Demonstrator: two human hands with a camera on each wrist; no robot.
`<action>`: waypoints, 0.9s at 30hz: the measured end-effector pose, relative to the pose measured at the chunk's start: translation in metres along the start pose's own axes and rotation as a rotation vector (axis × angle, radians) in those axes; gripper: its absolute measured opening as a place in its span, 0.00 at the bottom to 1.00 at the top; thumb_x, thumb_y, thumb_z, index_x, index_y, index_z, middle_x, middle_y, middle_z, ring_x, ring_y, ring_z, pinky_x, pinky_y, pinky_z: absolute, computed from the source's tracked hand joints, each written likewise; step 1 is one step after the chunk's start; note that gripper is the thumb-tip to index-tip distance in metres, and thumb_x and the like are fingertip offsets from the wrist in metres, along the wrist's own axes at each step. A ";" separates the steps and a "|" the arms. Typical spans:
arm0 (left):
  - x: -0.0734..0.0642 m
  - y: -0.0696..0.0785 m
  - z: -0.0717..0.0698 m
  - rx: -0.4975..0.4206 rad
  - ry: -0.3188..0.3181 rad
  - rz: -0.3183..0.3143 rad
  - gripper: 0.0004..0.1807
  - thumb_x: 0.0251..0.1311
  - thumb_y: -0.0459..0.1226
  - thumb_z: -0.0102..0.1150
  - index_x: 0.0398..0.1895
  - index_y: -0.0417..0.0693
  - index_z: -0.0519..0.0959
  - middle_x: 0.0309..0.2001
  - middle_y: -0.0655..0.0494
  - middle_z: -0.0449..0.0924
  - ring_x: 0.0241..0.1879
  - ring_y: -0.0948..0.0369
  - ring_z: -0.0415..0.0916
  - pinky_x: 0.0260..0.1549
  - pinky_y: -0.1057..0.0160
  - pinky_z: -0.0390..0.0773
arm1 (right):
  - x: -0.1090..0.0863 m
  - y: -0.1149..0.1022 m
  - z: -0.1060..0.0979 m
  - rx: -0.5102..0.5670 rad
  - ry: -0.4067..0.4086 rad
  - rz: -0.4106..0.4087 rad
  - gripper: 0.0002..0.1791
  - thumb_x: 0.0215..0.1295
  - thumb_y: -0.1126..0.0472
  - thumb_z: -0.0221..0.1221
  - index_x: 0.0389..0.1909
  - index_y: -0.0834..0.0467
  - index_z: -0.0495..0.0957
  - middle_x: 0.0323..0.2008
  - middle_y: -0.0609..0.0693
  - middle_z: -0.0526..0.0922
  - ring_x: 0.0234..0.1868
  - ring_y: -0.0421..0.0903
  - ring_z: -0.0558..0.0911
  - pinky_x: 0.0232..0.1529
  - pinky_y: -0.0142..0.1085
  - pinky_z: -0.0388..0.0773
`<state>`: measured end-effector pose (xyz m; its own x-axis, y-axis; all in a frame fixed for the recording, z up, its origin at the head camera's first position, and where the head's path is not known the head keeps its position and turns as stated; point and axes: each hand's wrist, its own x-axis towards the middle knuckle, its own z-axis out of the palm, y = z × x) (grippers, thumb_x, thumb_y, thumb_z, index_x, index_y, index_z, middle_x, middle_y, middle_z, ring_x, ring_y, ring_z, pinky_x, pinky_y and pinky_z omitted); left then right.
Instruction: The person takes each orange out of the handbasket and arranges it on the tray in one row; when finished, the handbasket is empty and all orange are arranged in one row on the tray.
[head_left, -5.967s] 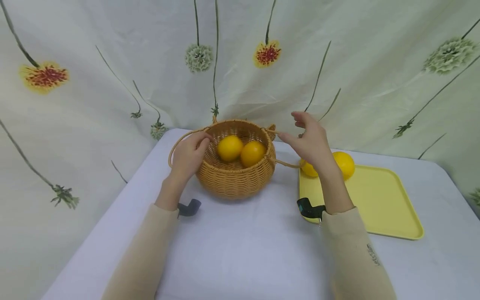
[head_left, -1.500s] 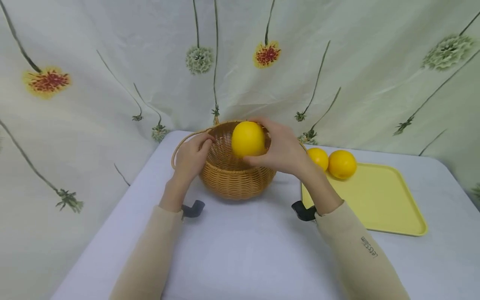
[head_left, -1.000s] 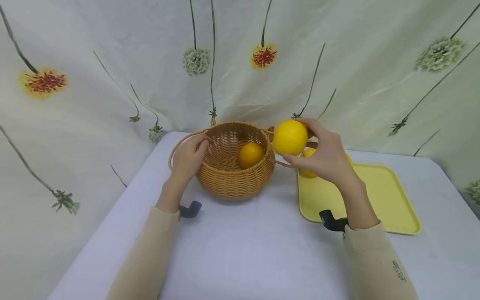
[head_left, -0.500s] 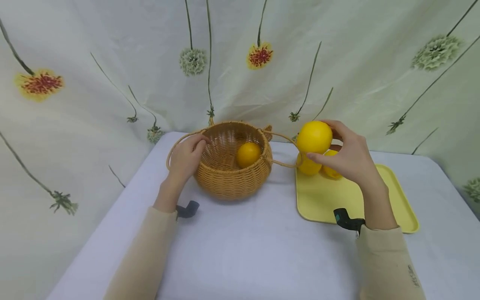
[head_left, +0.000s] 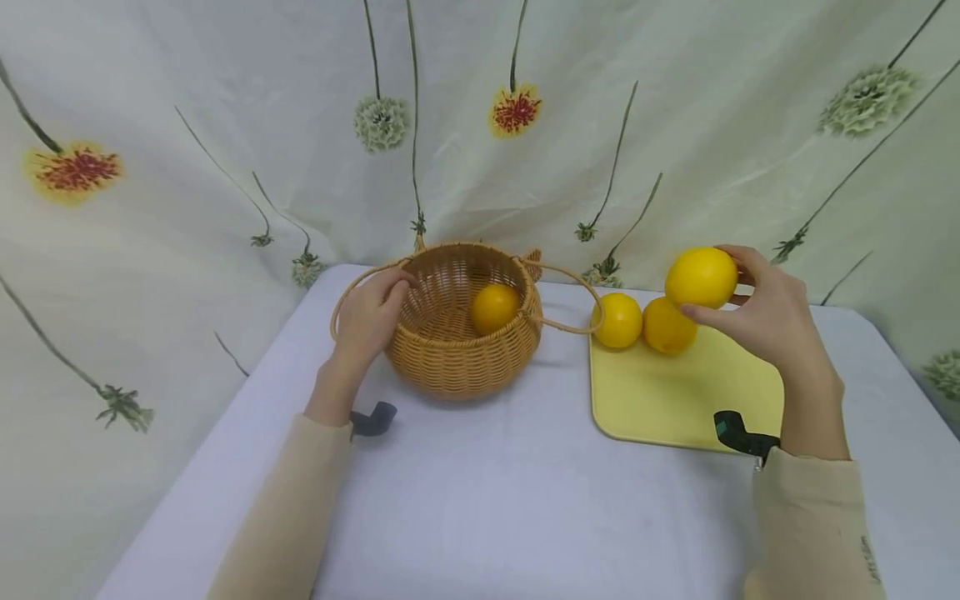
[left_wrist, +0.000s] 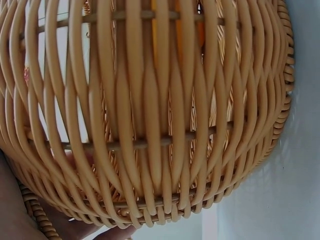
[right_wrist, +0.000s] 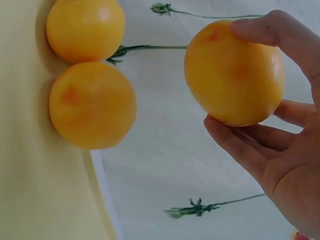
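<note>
My right hand [head_left: 772, 308] holds an orange [head_left: 702, 277] between thumb and fingers, raised over the back of the yellow tray [head_left: 675, 400]. In the right wrist view the held orange [right_wrist: 234, 75] hangs apart from two others. Those are an orange [head_left: 617, 321] by the tray's back left corner and an orange [head_left: 669, 326] touching it. My left hand [head_left: 367, 315] grips the left rim of the wicker basket [head_left: 461, 367]; in the left wrist view its fingers partly hide behind the weave. One more orange [head_left: 495, 308] lies inside the basket, towards the right.
The right basket handle [head_left: 577, 329] hangs outward and reaches the tray's left oranges. A white cloth [head_left: 525, 500] covers the table. Behind it hangs a curtain [head_left: 465, 183] with printed flowers, close to the basket's back.
Six seconds ago two oranges lay in the basket and my right hand was empty. It has since lifted one out and carried it right, over the tray. My left hand stays on the rim.
</note>
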<state>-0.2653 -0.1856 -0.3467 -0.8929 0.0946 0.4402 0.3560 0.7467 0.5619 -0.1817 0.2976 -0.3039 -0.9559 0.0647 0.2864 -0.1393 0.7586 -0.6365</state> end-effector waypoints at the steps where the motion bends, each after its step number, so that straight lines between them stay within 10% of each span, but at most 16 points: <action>1: 0.000 0.000 0.000 0.002 0.001 0.002 0.20 0.78 0.42 0.43 0.51 0.44 0.86 0.53 0.46 0.87 0.47 0.46 0.81 0.51 0.44 0.77 | 0.000 0.005 -0.001 -0.011 -0.003 0.023 0.50 0.60 0.45 0.75 0.79 0.55 0.63 0.70 0.67 0.72 0.65 0.69 0.75 0.60 0.67 0.75; 17: -0.001 0.000 -0.002 -0.008 -0.018 -0.004 0.22 0.80 0.43 0.40 0.51 0.44 0.85 0.52 0.46 0.87 0.42 0.47 0.77 0.50 0.44 0.75 | 0.002 0.054 0.006 -0.072 0.010 0.166 0.51 0.64 0.47 0.71 0.80 0.65 0.58 0.70 0.75 0.67 0.65 0.73 0.67 0.53 0.63 0.72; 27: 0.000 -0.002 0.000 0.003 -0.018 -0.007 0.22 0.80 0.43 0.40 0.52 0.45 0.85 0.52 0.46 0.87 0.42 0.47 0.77 0.49 0.44 0.75 | 0.001 0.077 0.009 -0.052 -0.229 0.237 0.52 0.65 0.59 0.69 0.83 0.64 0.49 0.73 0.79 0.59 0.66 0.77 0.63 0.59 0.70 0.70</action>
<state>-0.2662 -0.1869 -0.3474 -0.9001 0.1015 0.4237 0.3494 0.7492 0.5627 -0.1961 0.3503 -0.3596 -0.9942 0.1006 -0.0374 0.1017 0.7721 -0.6274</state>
